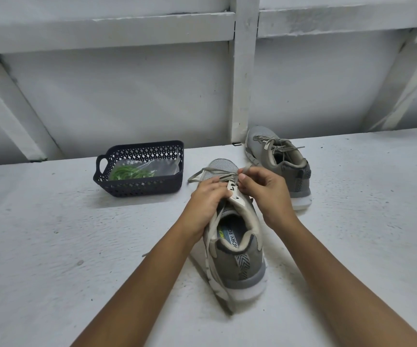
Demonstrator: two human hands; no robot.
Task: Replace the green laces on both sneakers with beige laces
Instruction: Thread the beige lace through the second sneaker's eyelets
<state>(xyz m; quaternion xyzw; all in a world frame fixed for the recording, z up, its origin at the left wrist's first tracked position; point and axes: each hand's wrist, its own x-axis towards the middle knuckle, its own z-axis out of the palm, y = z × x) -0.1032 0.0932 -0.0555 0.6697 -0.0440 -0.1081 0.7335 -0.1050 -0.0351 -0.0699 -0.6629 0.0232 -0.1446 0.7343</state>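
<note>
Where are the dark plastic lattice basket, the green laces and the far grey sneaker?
dark plastic lattice basket (140,187): head view, front wall.
green laces (128,172): head view, bundle's middle.
far grey sneaker (258,154): head view, mesh upper.

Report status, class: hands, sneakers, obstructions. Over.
Left hand grips near sneaker; right hand pinches its beige lace. Far sneaker already beige-laced. Green laces in basket, nothing blocking.

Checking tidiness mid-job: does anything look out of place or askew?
Nothing spilled or damaged. The near sneaker is tipped sideways while the left hand and right hand lace it; its beige lace trails loose on the table. The far sneaker's laces lie untied.
</note>
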